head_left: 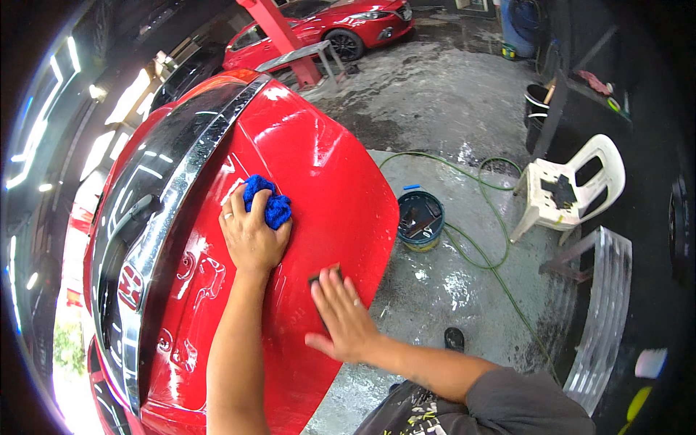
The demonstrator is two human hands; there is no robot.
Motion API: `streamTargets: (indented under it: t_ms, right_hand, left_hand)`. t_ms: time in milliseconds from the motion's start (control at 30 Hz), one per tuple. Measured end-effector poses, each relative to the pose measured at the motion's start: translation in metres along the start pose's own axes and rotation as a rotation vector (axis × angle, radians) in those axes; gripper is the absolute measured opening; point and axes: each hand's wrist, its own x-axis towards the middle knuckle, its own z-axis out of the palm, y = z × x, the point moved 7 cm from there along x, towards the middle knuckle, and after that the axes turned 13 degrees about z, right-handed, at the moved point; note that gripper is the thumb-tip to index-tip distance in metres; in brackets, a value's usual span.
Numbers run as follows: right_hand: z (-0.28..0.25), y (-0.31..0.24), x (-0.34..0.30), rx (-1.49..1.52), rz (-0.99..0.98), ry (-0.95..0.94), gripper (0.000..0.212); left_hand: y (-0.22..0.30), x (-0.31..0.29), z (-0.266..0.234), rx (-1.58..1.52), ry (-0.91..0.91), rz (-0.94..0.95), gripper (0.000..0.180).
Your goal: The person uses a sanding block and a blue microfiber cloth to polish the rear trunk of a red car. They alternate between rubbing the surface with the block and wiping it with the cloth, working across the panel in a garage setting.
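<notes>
My left hand [254,230] is closed around a bunched blue cloth [274,209], pressing it against the wet, glossy red panel of a car [312,181]. A ring shows on one of its fingers. Lower and to the right, my right hand [344,322] lies flat with its fingers together over a dark flat pad [315,279] on the same panel. Only the pad's edges show past the hand; its exact kind is hidden. Water beads and streaks cover the red paint. A chrome strip [190,165] with an emblem runs along the panel's left side, beside dark glass.
A dark bucket [440,230] with tools in it stands right of the car, near a green hose [500,272] on the wet floor. Farther right are a white plastic chair [540,181] and a grey bench [605,312]. Another red car [308,32] and a red post [272,25] stand behind.
</notes>
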Motion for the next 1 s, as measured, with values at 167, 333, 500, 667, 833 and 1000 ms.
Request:
streamTargets:
  t_ms: [167,333,500,667,833,1000]
  right_hand:
    - [-0.035,0.068,0.061,-0.292,0.212,0.26,0.1]
    - [-0.068,0.132,0.099,-0.193,0.541,0.325,0.097]
    - [0.023,0.004,-0.065,-0.195,0.317,0.152,0.105]
    - [-0.017,0.072,-0.002,-0.395,0.425,0.227,0.097]
    - [-0.041,0.108,0.033,-0.254,0.547,0.237,0.096]
    - [0.007,0.026,-0.054,-0.353,0.415,0.058,0.105]
  left_hand:
    - [-0.001,0.0,-0.001,-0.046,0.032,0.043,0.056]
    - [0.017,-0.018,-0.013,-0.183,0.048,0.056,0.057]
    - [0.014,-0.032,-0.018,-0.229,-0.013,-0.002,0.059]
    - [0.011,-0.032,-0.02,-0.208,-0.043,-0.009,0.057]
    - [0.017,-0.027,-0.018,-0.218,-0.03,-0.006,0.056]
    - [0.011,-0.034,-0.018,-0.215,-0.034,-0.021,0.058]
